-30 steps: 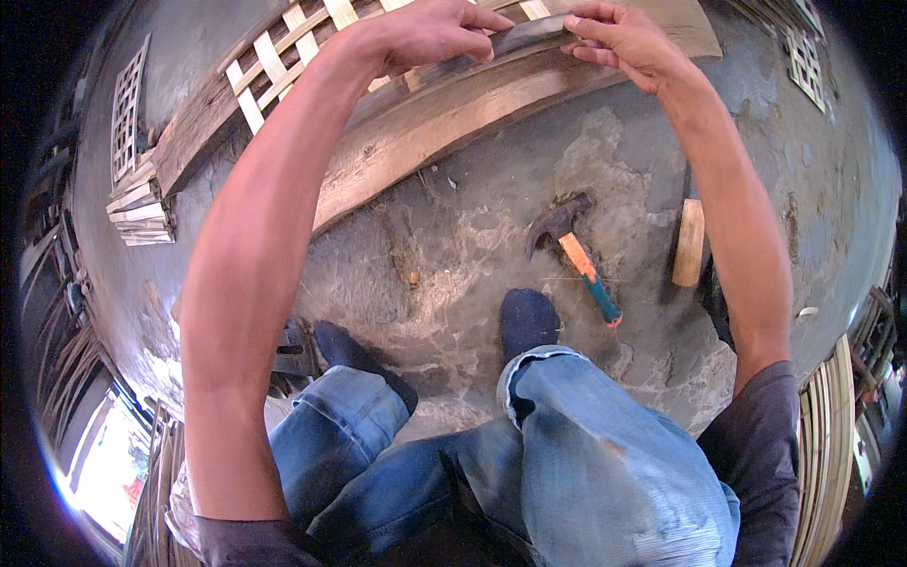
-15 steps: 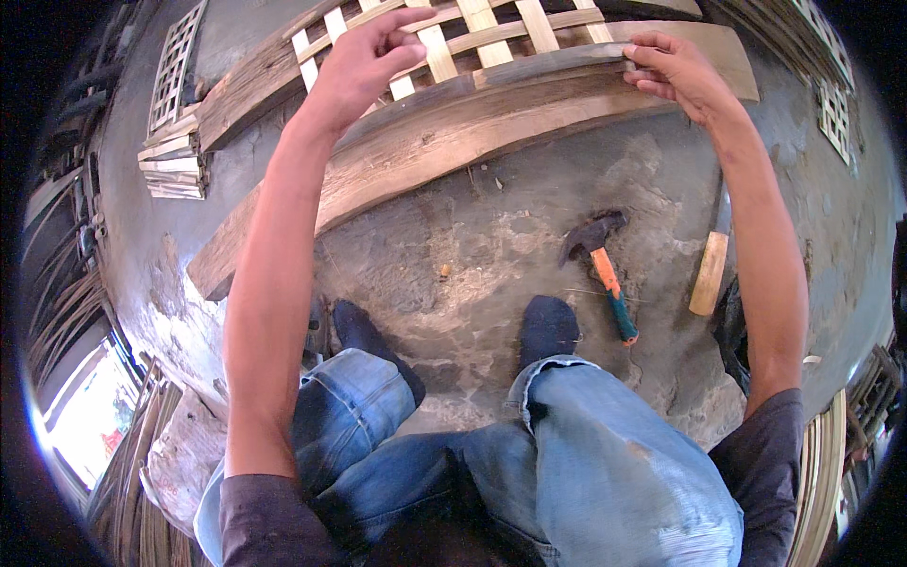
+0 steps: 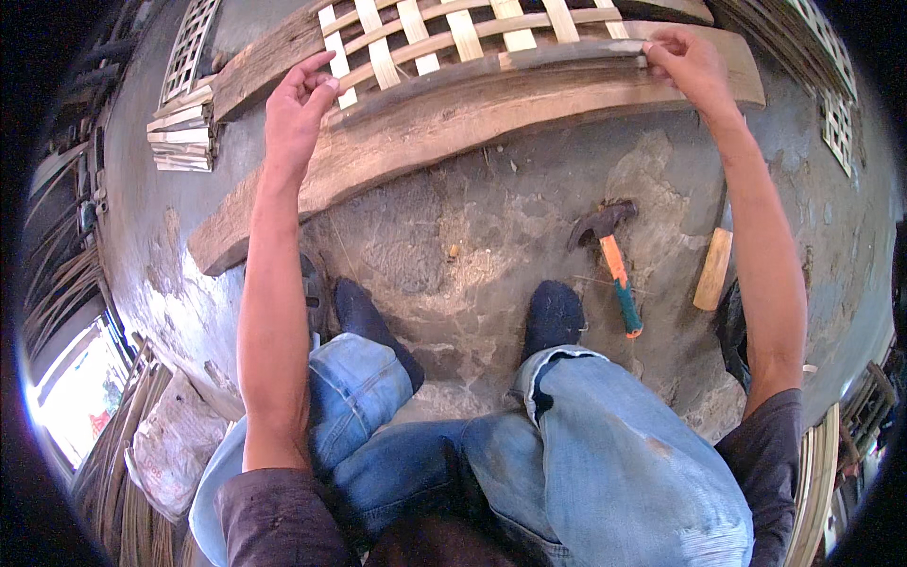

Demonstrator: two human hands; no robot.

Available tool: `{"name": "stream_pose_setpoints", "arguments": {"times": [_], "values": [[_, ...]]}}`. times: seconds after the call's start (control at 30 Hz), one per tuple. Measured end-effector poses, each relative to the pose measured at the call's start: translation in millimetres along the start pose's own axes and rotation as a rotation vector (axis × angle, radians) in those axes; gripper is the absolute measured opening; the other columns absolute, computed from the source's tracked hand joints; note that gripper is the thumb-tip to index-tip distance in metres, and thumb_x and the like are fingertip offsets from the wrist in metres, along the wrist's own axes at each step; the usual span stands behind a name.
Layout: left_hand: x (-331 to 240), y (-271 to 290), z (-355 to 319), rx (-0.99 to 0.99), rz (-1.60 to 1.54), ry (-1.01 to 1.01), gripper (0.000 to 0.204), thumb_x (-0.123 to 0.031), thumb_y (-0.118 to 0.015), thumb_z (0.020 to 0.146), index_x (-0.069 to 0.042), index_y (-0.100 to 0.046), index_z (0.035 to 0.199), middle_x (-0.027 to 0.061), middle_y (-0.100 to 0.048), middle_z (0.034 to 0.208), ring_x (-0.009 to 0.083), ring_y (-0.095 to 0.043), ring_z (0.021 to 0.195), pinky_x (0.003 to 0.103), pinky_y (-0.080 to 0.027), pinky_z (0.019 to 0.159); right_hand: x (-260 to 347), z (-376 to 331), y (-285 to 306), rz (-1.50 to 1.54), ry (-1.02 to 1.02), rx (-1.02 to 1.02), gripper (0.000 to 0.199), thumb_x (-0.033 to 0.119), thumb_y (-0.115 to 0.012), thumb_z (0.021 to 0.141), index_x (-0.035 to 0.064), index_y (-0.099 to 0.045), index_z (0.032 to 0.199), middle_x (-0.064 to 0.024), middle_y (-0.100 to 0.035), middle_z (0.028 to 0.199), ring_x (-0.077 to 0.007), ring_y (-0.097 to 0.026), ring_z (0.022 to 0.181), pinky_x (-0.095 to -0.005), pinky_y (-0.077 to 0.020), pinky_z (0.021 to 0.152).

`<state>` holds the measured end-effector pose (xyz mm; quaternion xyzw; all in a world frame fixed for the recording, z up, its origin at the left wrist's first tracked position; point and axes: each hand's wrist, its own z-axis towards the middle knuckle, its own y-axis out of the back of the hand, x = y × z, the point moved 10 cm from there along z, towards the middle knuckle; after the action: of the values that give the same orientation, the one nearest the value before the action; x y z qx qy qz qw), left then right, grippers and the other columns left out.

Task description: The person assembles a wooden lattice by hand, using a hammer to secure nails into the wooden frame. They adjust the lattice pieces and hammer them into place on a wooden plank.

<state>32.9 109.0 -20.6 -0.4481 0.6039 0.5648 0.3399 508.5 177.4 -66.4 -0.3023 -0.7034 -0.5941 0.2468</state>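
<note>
A lattice of woven pale bamboo strips (image 3: 463, 36) lies at the top of view, over two thick wooden planks. Along its near edge runs a darker bamboo slat (image 3: 567, 57). My right hand (image 3: 694, 68) pinches this slat's right end between thumb and fingers. Beside the lattice's left end is my left hand (image 3: 295, 113), its fingers half curled and thumb apart from the index finger, with nothing visibly gripped. The curved near plank (image 3: 416, 142) passes below both hands.
A claw hammer (image 3: 614, 269) with an orange and green handle lies on the concrete floor. To its right is a wooden-handled tool (image 3: 713, 269), partly behind my forearm. A strip bundle (image 3: 184, 132) sits at left; small lattice panels (image 3: 838, 128) lie at right.
My left hand has moved left and slightly down, from above the strips to the lattice's left end. The right hand and the lattice have shifted slightly right in view.
</note>
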Motion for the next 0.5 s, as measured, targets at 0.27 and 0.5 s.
{"name": "stream_pose_setpoints", "arguments": {"times": [0.27,0.5], "values": [[-26.7,-14.4,0.1,0.054,0.127,-0.1,0.038,-0.008,-0.063,0.093,-0.004,-0.061,0.131,0.0018,-0.063,0.099,0.0115,-0.066,0.095,0.026,-0.051,0.088,106.3,-77.9,-33.2,-0.481,0.724,-0.284,0.044,0.002,-0.059,0.083,0.0121,-0.063,0.126,-0.0068,-0.063,0.125,-0.0287,-0.059,0.116,-0.0402,-0.051,0.098],[-53.9,-32.8,10.3,0.034,0.156,-0.208,0.036,-0.009,-0.069,0.09,-0.009,-0.066,0.126,-0.0036,-0.065,0.094,0.0062,-0.065,0.086,0.021,-0.051,0.073,91.2,-72.4,-53.0,-0.554,0.735,-0.15,0.051,-0.003,-0.058,0.079,0.0105,-0.062,0.128,-0.0061,-0.061,0.129,-0.029,-0.057,0.117,-0.0397,-0.0501,0.101]]}}
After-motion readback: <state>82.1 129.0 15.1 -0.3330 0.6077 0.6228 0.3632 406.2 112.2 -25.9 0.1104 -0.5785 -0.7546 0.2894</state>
